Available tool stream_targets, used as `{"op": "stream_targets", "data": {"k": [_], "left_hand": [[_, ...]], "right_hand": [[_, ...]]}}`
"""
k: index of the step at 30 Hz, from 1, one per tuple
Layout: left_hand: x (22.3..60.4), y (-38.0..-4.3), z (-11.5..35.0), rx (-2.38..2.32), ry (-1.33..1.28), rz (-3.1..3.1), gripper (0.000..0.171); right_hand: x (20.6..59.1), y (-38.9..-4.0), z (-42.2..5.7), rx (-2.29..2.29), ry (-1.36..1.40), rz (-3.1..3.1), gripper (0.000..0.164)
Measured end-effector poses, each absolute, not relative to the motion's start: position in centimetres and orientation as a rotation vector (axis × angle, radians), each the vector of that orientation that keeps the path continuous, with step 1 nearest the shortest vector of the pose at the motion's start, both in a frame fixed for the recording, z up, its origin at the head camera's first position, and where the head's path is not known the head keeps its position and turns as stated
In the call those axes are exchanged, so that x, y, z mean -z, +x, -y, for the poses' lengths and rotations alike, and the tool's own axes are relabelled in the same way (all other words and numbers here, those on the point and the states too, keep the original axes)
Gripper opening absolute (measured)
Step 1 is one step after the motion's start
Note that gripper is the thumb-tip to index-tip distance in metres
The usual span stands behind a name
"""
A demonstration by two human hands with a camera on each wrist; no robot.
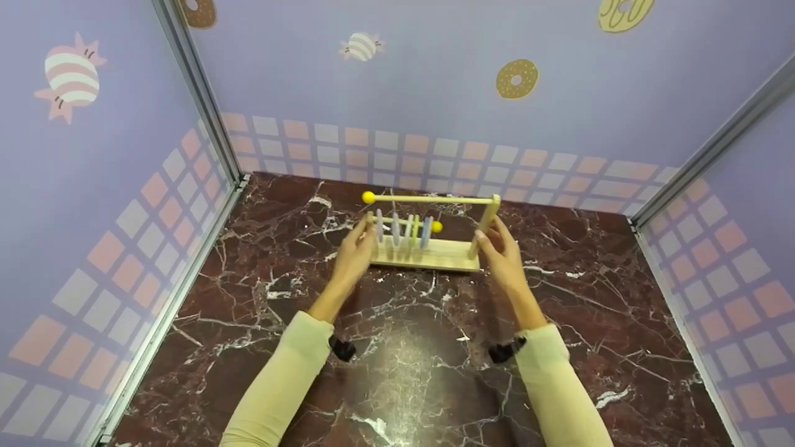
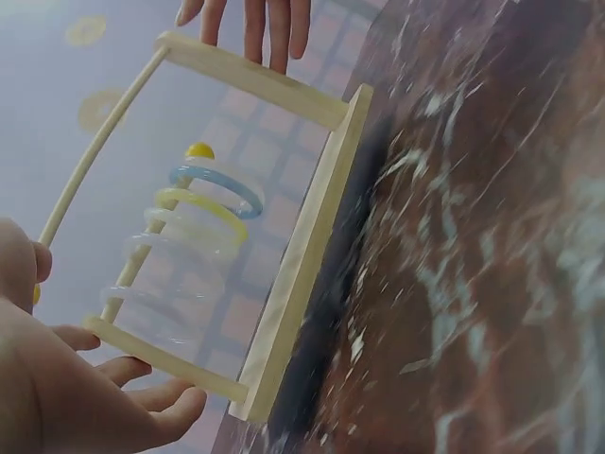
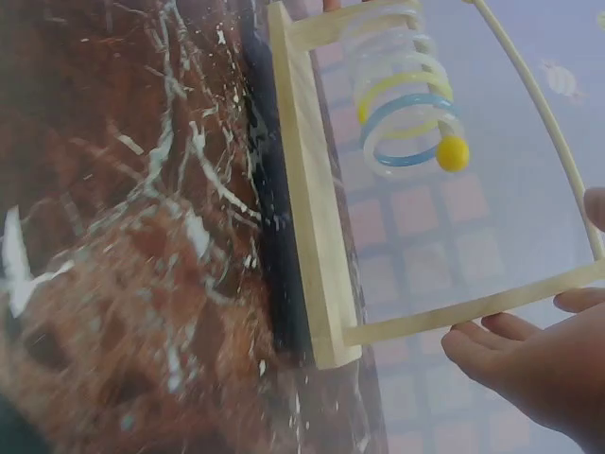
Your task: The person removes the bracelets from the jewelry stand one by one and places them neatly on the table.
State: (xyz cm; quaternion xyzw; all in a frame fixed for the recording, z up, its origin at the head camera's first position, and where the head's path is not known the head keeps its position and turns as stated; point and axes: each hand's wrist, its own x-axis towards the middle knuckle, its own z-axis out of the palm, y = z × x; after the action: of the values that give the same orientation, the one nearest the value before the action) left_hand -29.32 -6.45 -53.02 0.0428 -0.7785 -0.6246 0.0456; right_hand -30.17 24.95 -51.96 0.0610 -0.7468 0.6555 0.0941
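A pale wooden ring stand (image 1: 456, 253) is between my two hands, with a base board, two uprights and two rods. Each rod ends in a yellow ball (image 1: 368, 197). On the lower rod hang several thin rings: a blue ring (image 3: 417, 98), a yellow ring (image 2: 203, 200) and whitish, see-through ones. My left hand (image 1: 353, 256) holds the short upright, its fingers along the outer face. Around the tall upright, my right hand (image 1: 506, 261) has its thumb in front and fingers behind. Whether the base touches the table is hard to tell.
Dark red marbled tabletop (image 1: 404, 372) lies under the stand. Purple panels with printed sweets and squares rise at the back (image 1: 435, 87), left (image 1: 124, 155) and right, joined by grey metal strips (image 1: 199, 93). Each wrist carries a black strap (image 1: 341, 347).
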Motion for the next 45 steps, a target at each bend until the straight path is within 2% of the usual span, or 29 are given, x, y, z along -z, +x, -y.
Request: {"op": "stream_targets", "data": {"k": [9, 22, 27, 30, 35, 39, 42, 45], "left_hand": [[53.9, -26.6, 2.8, 1.874, 0.085, 2.402, 0.058], [55.5, -24.6, 0.8, 1.783, -0.047, 2.417, 0.058], [55.6, -25.4, 1.1, 1.862, -0.092, 2.389, 0.054], [55.5, -26.4, 1.7, 1.902, -0.123, 2.354, 0.051], [55.4, -28.4, 1.7, 1.921, -0.191, 2.301, 0.046], [55.7, -29.9, 1.6, 1.894, -0.214, 2.31, 0.037], [56.1, -30.6, 1.5, 1.855, -0.199, 2.332, 0.025], [56.3, -31.0, 1.5, 1.847, -0.2, 2.329, 0.018]], "right_hand": [[53.3, -25.7, -28.1, -1.953, 0.067, 2.16, 0.061], [54.6, -24.3, -29.8, -1.953, 0.018, 2.169, 0.063], [55.0, -24.4, -30.0, -1.954, 0.039, 2.164, 0.067], [55.1, -24.1, -30.1, -1.821, 0.016, 2.218, 0.063], [54.3, -23.0, -29.9, -1.39, -0.105, 2.226, 0.037], [53.4, -22.9, -29.1, -1.319, 0.078, 2.257, 0.021], [53.0, -23.3, -28.4, -1.321, 0.265, 2.382, 0.025], [52.9, -24.0, -27.8, -1.237, 0.367, 2.499, 0.037]]}}
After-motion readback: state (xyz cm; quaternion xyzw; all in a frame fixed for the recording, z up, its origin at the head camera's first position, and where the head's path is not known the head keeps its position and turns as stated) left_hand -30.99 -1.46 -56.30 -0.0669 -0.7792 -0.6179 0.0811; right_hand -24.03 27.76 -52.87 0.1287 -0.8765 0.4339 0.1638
